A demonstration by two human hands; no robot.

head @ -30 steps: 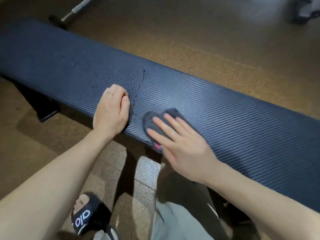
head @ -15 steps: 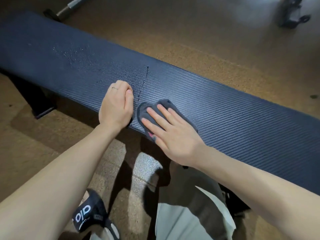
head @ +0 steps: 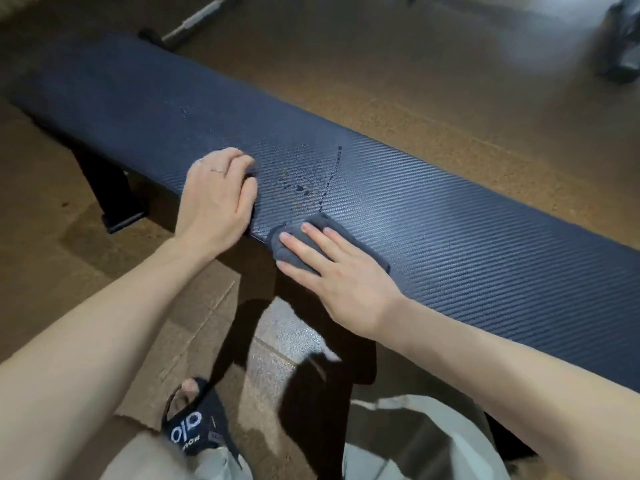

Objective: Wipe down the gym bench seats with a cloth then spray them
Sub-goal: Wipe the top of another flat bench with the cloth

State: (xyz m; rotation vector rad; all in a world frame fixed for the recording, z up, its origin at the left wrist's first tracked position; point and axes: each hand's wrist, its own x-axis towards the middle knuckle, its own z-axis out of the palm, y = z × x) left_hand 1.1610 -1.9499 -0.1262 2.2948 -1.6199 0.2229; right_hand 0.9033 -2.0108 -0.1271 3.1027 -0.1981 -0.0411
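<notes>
A long dark blue bench seat (head: pixel 467 216) with a woven texture runs from upper left to lower right. Droplets and a thin wet streak (head: pixel 313 181) lie on it near the front edge. My right hand (head: pixel 341 277) lies flat, fingers spread, pressing a small grey cloth (head: pixel 289 252) onto the seat's front edge just below the droplets. My left hand (head: pixel 216 197) rests on the front edge to the left of the wet patch, fingers curled down, and holds nothing that I can see. No spray bottle is in view.
The black bench leg (head: pixel 110 199) stands at the left on brown speckled floor. A metal bar (head: pixel 194 24) lies on the floor behind the bench. My sandalled foot (head: pixel 194 427) and pale trouser legs are below, beside a piece of cardboard (head: pixel 194 327).
My right hand has slid the cloth left along the front edge, closer to the droplets. My left hand has shifted left along the edge, away from the streak. The view has also shifted.
</notes>
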